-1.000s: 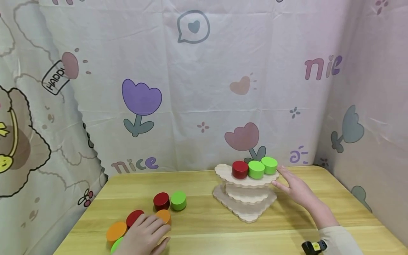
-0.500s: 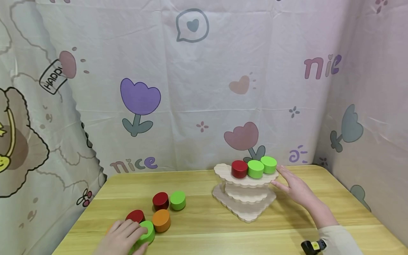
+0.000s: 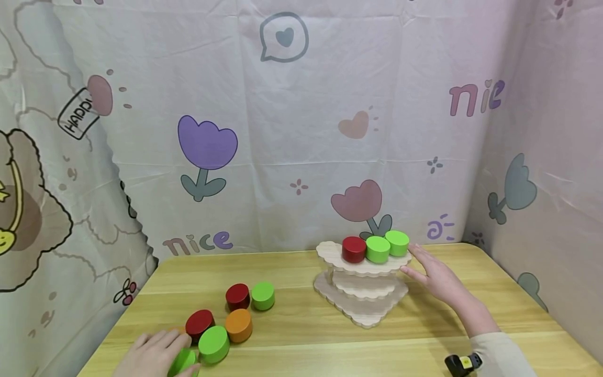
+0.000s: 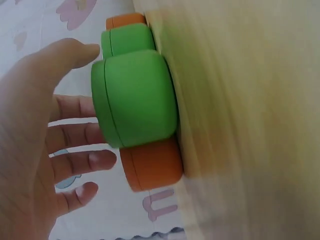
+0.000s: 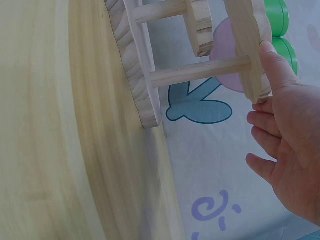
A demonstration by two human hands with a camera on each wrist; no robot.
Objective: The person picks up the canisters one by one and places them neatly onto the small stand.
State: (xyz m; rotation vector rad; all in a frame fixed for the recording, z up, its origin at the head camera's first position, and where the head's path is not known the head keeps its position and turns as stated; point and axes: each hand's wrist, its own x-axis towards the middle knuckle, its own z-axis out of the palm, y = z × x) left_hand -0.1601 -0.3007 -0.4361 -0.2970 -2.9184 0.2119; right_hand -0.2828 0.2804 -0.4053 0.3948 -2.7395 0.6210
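Wooden tabletop point(image 3: 292, 361): left hand point(image 3: 149, 356), grip wide, around green cylinder point(image 3: 182, 361); right hand point(image 3: 440, 277), grip slack, against stand point(image 3: 365, 288)

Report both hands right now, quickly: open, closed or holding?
Left hand: open by a green block, not gripping it.
Right hand: open, touching the wooden stand.

Behind a yellowish, wood-grained bench point(image 3: 292, 293), a creased white fabric curtain point(image 3: 301, 89) is hung. It is printed with a purple tulip with grey-green leaves point(image 3: 207, 144), a dusty-pink tulip point(image 3: 357, 201) and a grey-outlined speech bubble point(image 3: 285, 36) enclosing a heart.
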